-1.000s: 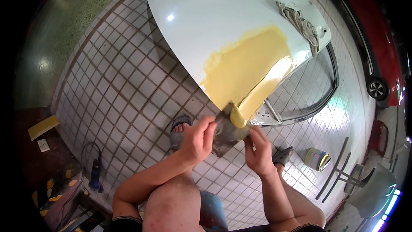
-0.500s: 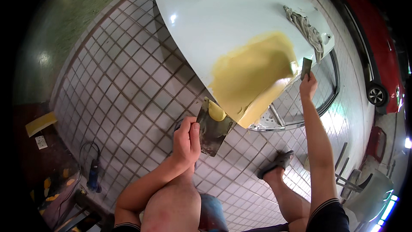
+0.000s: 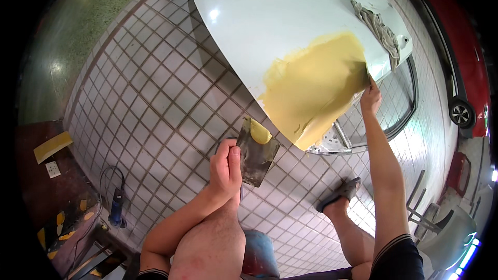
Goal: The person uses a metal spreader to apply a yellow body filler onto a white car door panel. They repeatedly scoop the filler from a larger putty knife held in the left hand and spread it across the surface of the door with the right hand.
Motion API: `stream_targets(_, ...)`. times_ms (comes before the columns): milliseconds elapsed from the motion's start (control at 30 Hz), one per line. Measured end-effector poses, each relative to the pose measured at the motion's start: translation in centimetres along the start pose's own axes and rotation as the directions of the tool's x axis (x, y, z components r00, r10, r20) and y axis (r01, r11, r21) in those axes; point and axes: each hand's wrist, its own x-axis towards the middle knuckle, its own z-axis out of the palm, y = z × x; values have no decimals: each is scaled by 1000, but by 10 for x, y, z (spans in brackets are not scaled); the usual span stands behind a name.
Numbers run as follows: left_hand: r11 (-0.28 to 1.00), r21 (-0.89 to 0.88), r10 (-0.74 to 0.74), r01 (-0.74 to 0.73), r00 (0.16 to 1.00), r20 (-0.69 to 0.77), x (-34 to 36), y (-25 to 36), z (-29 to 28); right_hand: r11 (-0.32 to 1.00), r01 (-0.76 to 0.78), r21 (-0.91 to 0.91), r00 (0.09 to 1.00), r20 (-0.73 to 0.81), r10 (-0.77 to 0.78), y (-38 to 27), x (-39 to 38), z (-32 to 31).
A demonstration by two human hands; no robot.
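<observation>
A white car door (image 3: pixel 249 10) lies across the upper middle, with a broad patch of yellow body filler (image 3: pixel 306 88) over its near part. My left hand (image 3: pixel 226 168) is closed on a dark, stained mixing board (image 3: pixel 255 162), which carries a lump of yellow filler (image 3: pixel 260 131). The board is just off the door's near corner. At the right end of the patch, my right hand (image 3: pixel 371 98) grips a flat filler spreader (image 3: pixel 369 73), seen nearly edge-on against the door's edge. A crumpled grey cloth (image 3: pixel 378 28) lies on the door beyond it.
The door's window frame (image 3: pixel 413 85) extends to the right over the tiled floor (image 3: pixel 155 124). A blue corded power tool (image 3: pixel 116 207) stands at lower left, near a yellow sheet (image 3: pixel 53 147). A red car (image 3: pixel 461 36) is at far right, with loose panels (image 3: pixel 451 238) below it.
My right hand has turned the spreader from standing upright, face visible, to edge-on at the filler's right end. The view has shifted slightly. My left hand still holds the board.
</observation>
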Motion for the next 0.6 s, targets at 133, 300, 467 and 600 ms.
stream_targets(133,1000,-13,-3,3,1000,8,2,2,2,998,63,27,998,2,-63,-24,-27,0)
stream_targets(300,1000,-1,-9,9,1000,24,1,4,2,986,161,51,987,15,-162,-46,-63,1)
stream_targets(467,1000,18,-5,4,1000,11,2,3,4,961,254,113,967,-15,-254,-71,-104,-1)
stream_targets(600,1000,21,0,0,1000,-6,2,0,4,958,226,177,973,7,-231,-97,-150,-4)
